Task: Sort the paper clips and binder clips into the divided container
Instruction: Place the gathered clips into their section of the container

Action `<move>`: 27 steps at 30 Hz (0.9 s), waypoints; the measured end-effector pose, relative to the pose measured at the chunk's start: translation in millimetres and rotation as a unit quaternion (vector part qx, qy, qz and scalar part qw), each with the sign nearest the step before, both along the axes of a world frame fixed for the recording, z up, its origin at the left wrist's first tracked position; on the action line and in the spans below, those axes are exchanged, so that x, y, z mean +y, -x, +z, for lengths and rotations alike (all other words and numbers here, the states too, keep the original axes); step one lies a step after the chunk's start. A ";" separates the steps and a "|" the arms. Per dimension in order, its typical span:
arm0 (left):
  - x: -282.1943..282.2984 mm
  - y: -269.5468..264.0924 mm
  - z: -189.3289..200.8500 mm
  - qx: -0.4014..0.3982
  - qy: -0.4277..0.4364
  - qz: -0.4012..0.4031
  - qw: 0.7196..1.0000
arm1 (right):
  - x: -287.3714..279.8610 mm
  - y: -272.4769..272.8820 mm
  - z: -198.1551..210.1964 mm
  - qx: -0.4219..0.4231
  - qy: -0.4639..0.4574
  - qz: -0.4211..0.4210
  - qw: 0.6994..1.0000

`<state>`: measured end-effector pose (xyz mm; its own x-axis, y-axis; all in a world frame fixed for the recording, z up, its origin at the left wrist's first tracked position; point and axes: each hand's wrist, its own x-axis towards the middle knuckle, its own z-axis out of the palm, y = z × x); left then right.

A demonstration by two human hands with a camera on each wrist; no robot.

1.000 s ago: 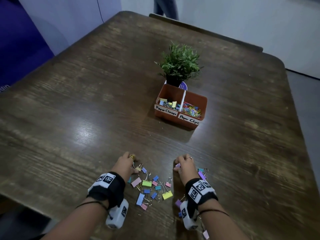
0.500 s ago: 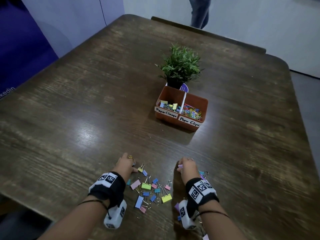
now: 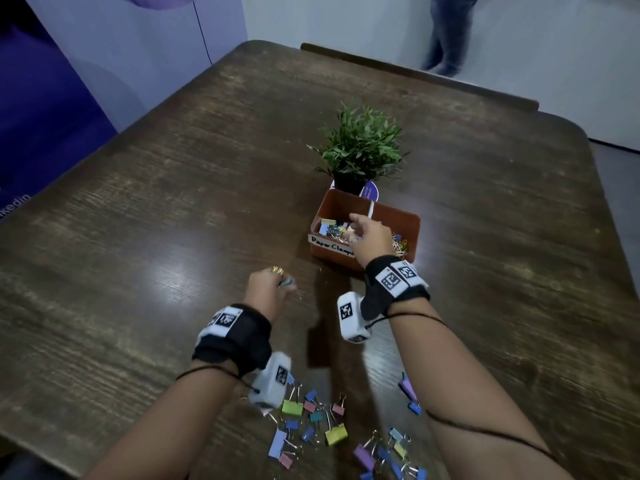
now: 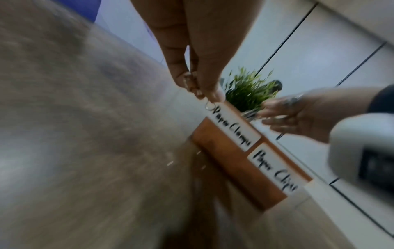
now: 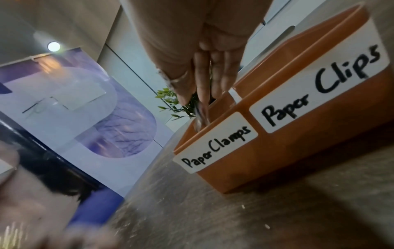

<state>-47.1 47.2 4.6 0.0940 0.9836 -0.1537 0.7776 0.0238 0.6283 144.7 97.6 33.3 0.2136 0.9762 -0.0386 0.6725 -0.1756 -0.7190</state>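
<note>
The orange divided container (image 3: 394, 208) stands mid-table, labelled "Paper Clamps" on the left and "Paper Clips" on the right (image 5: 277, 160). My right hand (image 3: 360, 226) hovers over the left compartment with its fingers (image 5: 226, 75) straight and pointing down. A blurred binder clip (image 5: 199, 116) sits just below them inside that compartment. My left hand (image 3: 285, 284) is short of the container's front left and pinches a binder clip (image 4: 210, 105) whose wire loop sticks out. Loose coloured binder clips (image 3: 311, 417) lie near the front edge. Paper clips (image 3: 400, 245) fill the right compartment.
A small potted green plant (image 3: 360, 150) stands right behind the container. A second group of binder clips (image 3: 388, 455) lies under my right forearm. A person's legs (image 3: 450, 29) show beyond the table's far edge. The wooden table (image 3: 173, 237) stretches wide to the left.
Both hands left the clip pile at the front edge and moved forward. The right hand reached over the left compartment and opened; the left hand carries a clip toward the container.
</note>
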 end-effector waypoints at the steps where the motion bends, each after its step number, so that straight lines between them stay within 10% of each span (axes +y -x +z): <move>1: 12.7 -8.6 8.5 -0.026 -0.030 0.002 0.999 | 2.2 -0.2 -2.4 -0.007 0.012 0.015 1.000; 9: 97.9 -100.3 34.6 -0.051 -0.072 -0.059 0.994 | -82.6 -41.1 -34.3 -0.013 -0.114 -0.012 0.993; 15: 79.6 -103.2 5.1 0.115 -0.102 -0.168 0.974 | -176.6 -94.8 -69.1 -0.014 0.047 -0.052 0.997; 19: 8.7 -86.7 10.3 0.087 -0.175 -0.219 0.956 | -211.9 -96.5 -75.5 -0.031 0.181 -0.004 0.983; 27: -132.9 -62.2 -25.3 0.150 0.111 -0.441 0.878 | -234.8 -65.1 -82.8 -0.140 0.226 0.029 0.964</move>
